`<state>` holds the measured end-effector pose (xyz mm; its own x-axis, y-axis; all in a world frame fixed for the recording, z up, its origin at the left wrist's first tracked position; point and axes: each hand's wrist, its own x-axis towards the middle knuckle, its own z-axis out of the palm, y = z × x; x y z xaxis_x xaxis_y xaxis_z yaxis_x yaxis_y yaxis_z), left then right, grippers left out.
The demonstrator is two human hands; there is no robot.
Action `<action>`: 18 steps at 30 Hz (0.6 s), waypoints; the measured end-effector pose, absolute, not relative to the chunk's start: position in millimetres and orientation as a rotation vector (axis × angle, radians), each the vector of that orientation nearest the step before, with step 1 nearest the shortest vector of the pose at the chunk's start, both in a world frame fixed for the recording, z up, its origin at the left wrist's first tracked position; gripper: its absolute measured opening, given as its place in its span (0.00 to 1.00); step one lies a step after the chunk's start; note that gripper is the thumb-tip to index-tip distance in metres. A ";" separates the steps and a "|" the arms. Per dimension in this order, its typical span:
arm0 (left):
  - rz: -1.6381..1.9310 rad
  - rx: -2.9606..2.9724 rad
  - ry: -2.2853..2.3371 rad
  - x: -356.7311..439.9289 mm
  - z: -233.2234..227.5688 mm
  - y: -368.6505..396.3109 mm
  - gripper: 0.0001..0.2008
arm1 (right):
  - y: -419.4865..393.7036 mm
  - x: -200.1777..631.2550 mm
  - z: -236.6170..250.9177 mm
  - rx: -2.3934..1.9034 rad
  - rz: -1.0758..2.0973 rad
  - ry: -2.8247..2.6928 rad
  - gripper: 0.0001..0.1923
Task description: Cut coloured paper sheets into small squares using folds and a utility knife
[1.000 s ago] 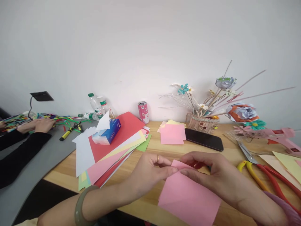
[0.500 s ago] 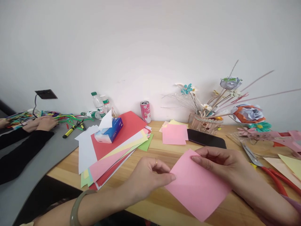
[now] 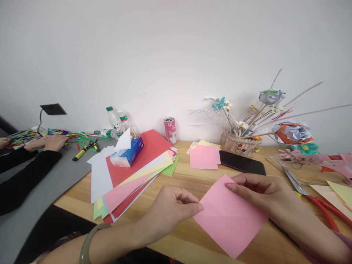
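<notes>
A: Which part was in play?
B: Paper (image 3: 228, 220). Pink, plain, roughly square.
A: Pose?
B: Diamond-wise. One corner pointed away from the wearer, one toward, one to each side. Broad face was turned to the camera.
A: Flat?
B: Near enough. Edges looked straight, uncovered corners sharp. Couldn't tell if it was one layer or more.
A: Where was it?
B: Over the table (image 3: 181, 174), between both hands. Left hand (image 3: 173, 211) pinched the far-left edge; right hand (image 3: 258, 192) gripped the far-right edge and covered much of it. Both thumbs were on the visible face. Nearest corner was free.
</notes>
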<state>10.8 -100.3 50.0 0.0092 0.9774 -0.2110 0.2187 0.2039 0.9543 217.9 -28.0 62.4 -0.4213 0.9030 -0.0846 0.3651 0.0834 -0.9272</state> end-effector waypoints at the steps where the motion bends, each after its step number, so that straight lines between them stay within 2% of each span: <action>1: 0.915 1.227 1.435 11.0 48.9 -99.7 0.10 | -28.1 217.5 62.7 -1.257 1.302 -1.847 0.22; 8: 0.916 1.450 1.407 3.8 41.9 -93.0 0.08 | -26.7 220.2 58.0 -1.183 1.147 -1.983 0.21; 10: 1.025 1.780 1.395 -3.1 36.4 -85.4 0.08 | -31.1 223.0 51.8 -1.058 0.867 -2.068 0.17; 13: 1.166 2.328 1.353 -15.4 21.1 -67.9 0.10 | -43.1 225.5 32.2 -0.761 0.255 -2.192 0.07; 15: 1.145 2.477 1.333 -22.3 7.6 -54.8 0.11 | -51.6 224.1 14.5 -0.617 -0.009 -2.267 0.10; 18: 0.984 2.605 1.305 -29.8 -10.3 -39.8 0.10 | -60.3 217.5 -7.9 -0.585 -0.144 -2.374 0.16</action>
<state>-29.8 -39.8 -10.3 0.4356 0.7396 0.5131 0.6971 -0.6378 0.3274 217.5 -60.3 -7.9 -0.6685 0.3720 0.6440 0.4473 0.8929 -0.0514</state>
